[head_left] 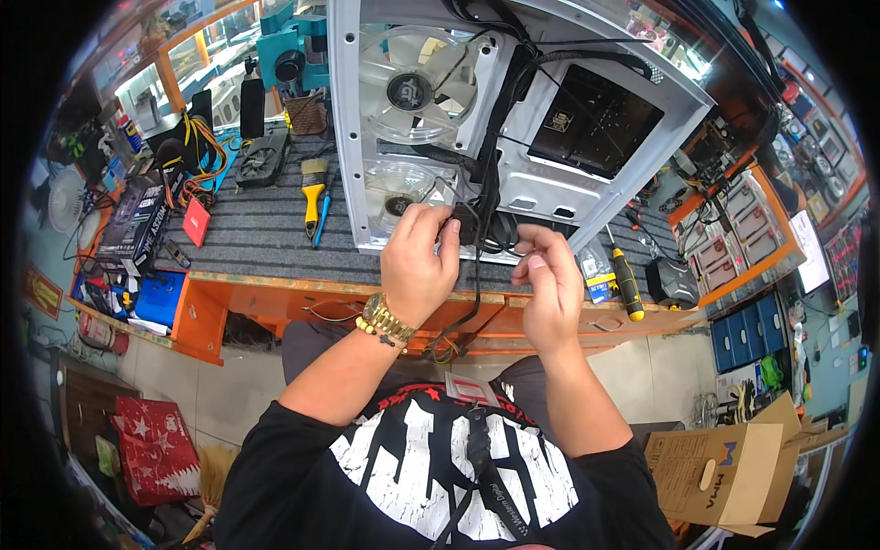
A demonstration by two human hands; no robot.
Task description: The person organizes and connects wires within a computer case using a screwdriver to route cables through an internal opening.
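A white computer case [345, 119] stands on the workbench with its cable side toward me. A thick bundle of black cables [490, 170] runs down its middle and gathers at the lower edge. My left hand [420, 261] is closed against the bundle's lower end, thumb and fingers pressed on it. Just to the right, my right hand [552, 289] pinches at a loop of black cable beside the bundle. The fingers partly hide what they hold. Two clear fans, an upper fan [411, 90] and a lower fan [396, 203], sit in the case's left part.
On the grey striped mat [266, 234] lie a yellow-handled brush [313, 197], a graphics card [263, 160] and a red card-like piece [195, 223]. A yellow-black screwdriver [629, 284] lies right of the case. An open cardboard box [710, 472] stands on the floor at right.
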